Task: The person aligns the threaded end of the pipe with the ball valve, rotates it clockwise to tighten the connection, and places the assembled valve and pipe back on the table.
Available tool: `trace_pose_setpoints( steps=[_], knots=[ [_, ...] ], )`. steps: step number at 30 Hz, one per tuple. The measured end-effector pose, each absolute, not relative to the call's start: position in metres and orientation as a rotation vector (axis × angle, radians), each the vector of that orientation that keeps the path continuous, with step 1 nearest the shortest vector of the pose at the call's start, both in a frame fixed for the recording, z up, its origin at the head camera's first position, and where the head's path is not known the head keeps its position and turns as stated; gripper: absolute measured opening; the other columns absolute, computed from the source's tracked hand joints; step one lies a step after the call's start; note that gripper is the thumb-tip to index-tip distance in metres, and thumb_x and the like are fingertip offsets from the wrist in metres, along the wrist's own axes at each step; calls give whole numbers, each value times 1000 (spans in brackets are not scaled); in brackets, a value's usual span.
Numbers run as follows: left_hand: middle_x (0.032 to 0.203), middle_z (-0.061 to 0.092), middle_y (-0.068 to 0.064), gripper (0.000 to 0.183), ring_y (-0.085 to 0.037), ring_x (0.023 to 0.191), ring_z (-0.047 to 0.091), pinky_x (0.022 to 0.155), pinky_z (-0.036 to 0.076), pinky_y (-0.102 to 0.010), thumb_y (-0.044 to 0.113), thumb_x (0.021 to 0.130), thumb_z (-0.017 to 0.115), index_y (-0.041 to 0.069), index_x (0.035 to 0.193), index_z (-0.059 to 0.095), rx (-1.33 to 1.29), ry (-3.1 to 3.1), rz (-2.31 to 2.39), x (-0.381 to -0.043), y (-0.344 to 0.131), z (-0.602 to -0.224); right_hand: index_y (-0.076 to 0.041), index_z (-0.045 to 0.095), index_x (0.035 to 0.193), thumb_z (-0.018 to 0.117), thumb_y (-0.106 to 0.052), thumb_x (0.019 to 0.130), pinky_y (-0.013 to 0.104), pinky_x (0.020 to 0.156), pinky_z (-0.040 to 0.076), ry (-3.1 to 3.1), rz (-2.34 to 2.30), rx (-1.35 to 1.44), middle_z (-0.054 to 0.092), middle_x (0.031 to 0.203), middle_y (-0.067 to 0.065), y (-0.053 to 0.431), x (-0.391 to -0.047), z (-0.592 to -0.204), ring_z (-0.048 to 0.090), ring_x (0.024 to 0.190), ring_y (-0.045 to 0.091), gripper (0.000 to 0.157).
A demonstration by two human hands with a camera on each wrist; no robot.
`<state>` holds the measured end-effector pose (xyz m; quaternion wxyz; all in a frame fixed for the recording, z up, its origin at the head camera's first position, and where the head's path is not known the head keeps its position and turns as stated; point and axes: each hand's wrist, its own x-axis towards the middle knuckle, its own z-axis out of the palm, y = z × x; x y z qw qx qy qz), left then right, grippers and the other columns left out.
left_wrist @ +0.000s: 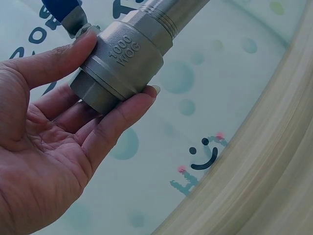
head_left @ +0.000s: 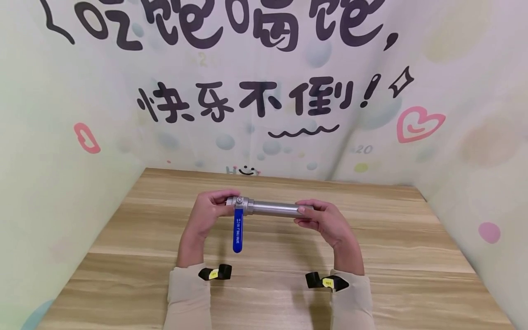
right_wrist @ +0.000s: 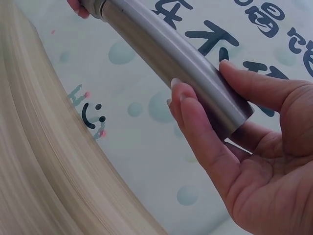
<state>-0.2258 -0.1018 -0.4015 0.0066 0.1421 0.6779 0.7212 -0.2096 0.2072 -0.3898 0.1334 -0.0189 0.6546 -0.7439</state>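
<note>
A steel ball valve (left_wrist: 124,56) with a blue lever handle (head_left: 238,231) is joined end to end with a plain steel pipe (head_left: 274,208). My left hand (head_left: 210,208) grips the valve body, thumb on one side and fingers round the other. At the pipe's free end, my right hand (head_left: 327,220) holds the tube between thumb and fingers. Threads show at the joint in the left wrist view. Valve and pipe are held above the table, nearly level in the head view, with the lever pointing toward me. The right wrist view shows the smooth pipe (right_wrist: 181,58) up close.
A wood-grain table (head_left: 264,284) lies beneath both arms. Behind it stands a printed white wall (head_left: 247,151) with black characters, and pale side walls rise left and right. Each sleeve carries a black wrist mount (head_left: 222,272) with a yellow label.
</note>
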Motion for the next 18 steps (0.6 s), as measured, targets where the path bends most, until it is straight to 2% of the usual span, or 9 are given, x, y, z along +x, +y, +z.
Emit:
trace_pose_setpoints(
  steps=[12,18],
  knots=[
    [99,72,-14,34,-18,82,68,70,57,-28,-12,77,69,-12,111,66,438,2129,2260,-225,-103,-403,11,59,119,68,-14,91,27,74,58,1950,-2117,-7,65,96,11,206,-210,-391,70,77,18,39],
    [98,72,-13,32,-18,80,68,71,58,-29,-10,78,69,-10,109,68,440,2154,2245,-226,-101,-403,12,53,127,67,2,87,26,73,58,1889,-2186,11,59,103,11,207,-212,-392,70,76,19,44]
  ],
)
